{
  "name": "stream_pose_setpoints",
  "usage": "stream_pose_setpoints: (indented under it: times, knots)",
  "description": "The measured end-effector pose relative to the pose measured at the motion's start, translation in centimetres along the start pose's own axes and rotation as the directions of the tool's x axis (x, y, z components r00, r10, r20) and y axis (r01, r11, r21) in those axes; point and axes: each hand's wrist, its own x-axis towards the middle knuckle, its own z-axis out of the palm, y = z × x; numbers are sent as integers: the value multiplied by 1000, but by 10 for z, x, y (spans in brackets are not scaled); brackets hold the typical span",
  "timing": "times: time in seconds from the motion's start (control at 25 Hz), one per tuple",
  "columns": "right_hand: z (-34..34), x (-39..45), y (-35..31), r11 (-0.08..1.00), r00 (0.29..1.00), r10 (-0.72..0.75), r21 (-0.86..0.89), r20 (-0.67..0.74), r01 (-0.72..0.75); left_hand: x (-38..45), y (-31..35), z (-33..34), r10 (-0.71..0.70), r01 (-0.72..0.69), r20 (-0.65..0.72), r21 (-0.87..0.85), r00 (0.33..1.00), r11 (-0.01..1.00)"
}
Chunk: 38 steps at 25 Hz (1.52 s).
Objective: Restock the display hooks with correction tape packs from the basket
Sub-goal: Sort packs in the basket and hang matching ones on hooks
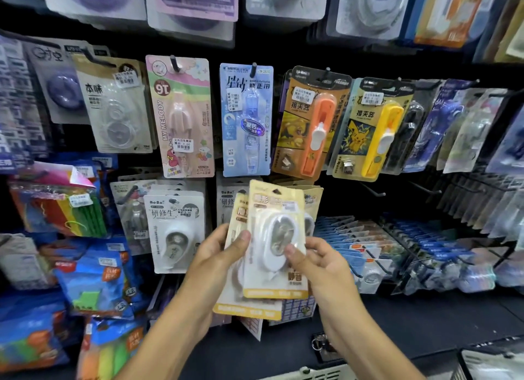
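Both hands hold a fanned stack of cream-and-yellow correction tape packs [273, 238] in front of the black display wall. My left hand [219, 252] grips the stack from the left, thumb on the front pack. My right hand [312, 256] pinches the front pack's white blister from the right. The front pack's hang hole is near the top, below the blue pack [246, 119] on the row above. A grey BoBo correction tape pack [175, 232] hangs just left of my hands. The white basket's rim [312, 374] shows at the bottom edge.
Hooks above carry a pink My Melody pack [183, 116], orange [310, 124] and yellow [371, 130] clip pushers. Bare black hooks [374, 191] stick out to the right of the stack. Blue and coloured bags [93, 274] crowd the left; rows of small packs [397, 249] lie lower right.
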Motion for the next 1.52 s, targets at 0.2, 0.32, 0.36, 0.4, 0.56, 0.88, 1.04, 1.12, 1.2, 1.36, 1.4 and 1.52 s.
stream_pose_setpoints:
  times: [0.2, 0.32, 0.36, 0.4, 0.56, 0.88, 1.04, 1.12, 1.2, 1.36, 1.4, 1.52]
  knots:
    - [-35, 13, -6, 986, 975, -62, -166, -214, 26, 3, 3, -2, 19, -15, -199, 22, 980, 1000]
    - [-45, 16, -5, 957, 956, -123, -285, -266, 44, 4, 6, -3, 35, -36, -250, -2, 968, 999]
    - [-46, 18, -5, 946, 956, -141, -319, -259, 53, 4, 7, -2, 41, -44, -251, -7, 967, 999]
    - [-47, 21, -5, 934, 960, -131, -354, -248, 36, 4, 7, 0, 51, -53, -250, 2, 967, 999]
    - [-44, 23, 0, 881, 980, 30, -459, -195, -118, 5, 3, 7, 70, -65, -240, 29, 968, 997]
    - [7, 7, 7, 981, 985, -169, -86, 41, 172, 5, -8, 19, 198, -185, -35, 230, 980, 955]
    - [-24, 21, -13, 977, 978, -131, -189, -165, 99, 15, -10, -11, 478, -129, 49, 982, 877, 136]
    - [-40, 25, -16, 953, 975, -137, -290, -173, 82, 19, -10, -19, 408, -95, 66, 994, 910, 52]
    - [-47, 27, -14, 954, 972, -136, -290, -191, 76, 21, -12, -20, 363, -97, 92, 995, 927, -6]
    - [-40, 41, -3, 870, 981, -157, -487, -115, 82, 21, -16, -19, 343, -81, 112, 991, 933, -104]
    - [-39, 44, 1, 738, 966, -239, -664, -95, 117, 21, -18, -20, 339, -77, 111, 991, 934, -114]
    - [-42, 50, 21, 65, 862, -435, -946, 260, 318, 21, -21, -24, 337, -50, 92, 990, 937, -129]
